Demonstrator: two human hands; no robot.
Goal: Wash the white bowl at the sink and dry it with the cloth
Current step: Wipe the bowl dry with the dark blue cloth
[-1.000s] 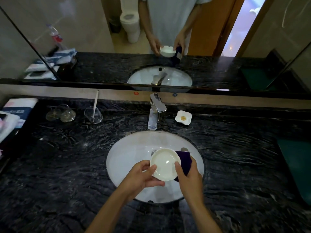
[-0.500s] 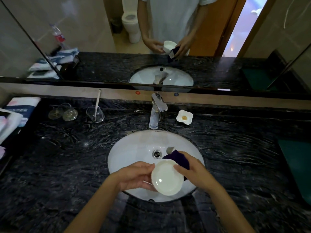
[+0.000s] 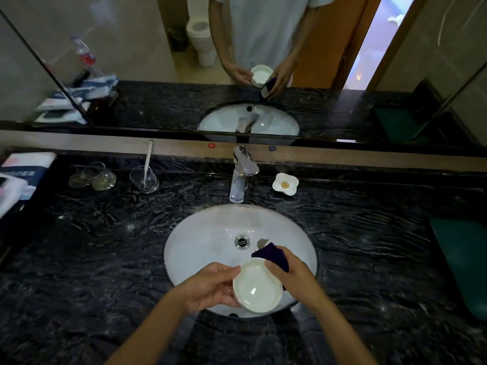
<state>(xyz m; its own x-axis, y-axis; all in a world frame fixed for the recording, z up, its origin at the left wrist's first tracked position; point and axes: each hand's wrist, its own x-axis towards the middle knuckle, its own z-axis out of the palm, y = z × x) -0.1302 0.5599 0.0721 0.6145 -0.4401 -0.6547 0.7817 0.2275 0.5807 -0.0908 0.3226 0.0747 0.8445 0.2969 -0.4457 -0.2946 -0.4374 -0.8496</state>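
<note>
A small white bowl [image 3: 257, 285] is held over the near part of the white oval sink [image 3: 208, 241], its inside facing me. My left hand [image 3: 210, 287] grips its left rim, thumb on top. My right hand [image 3: 292, 272] holds a dark purple cloth [image 3: 271, 255] bunched against the bowl's upper right rim and outer side. Most of the cloth lies behind my fingers and the bowl. The chrome faucet [image 3: 241, 175] stands behind the sink, and no water is running.
Black marble counter [image 3: 92, 246] surrounds the sink. A flower-shaped white dish [image 3: 285, 183] sits right of the faucet. A glass with a toothbrush [image 3: 144, 179] and two tipped glasses [image 3: 92, 177] stand at left. Packets [image 3: 23, 169] lie far left, a green mat [image 3: 463, 262] far right. A mirror backs the counter.
Both hands and the bowl have drawn toward the sink's near rim. My right hand has shifted the cloth from beside the bowl to its upper right edge, and the bowl has tilted slightly.
</note>
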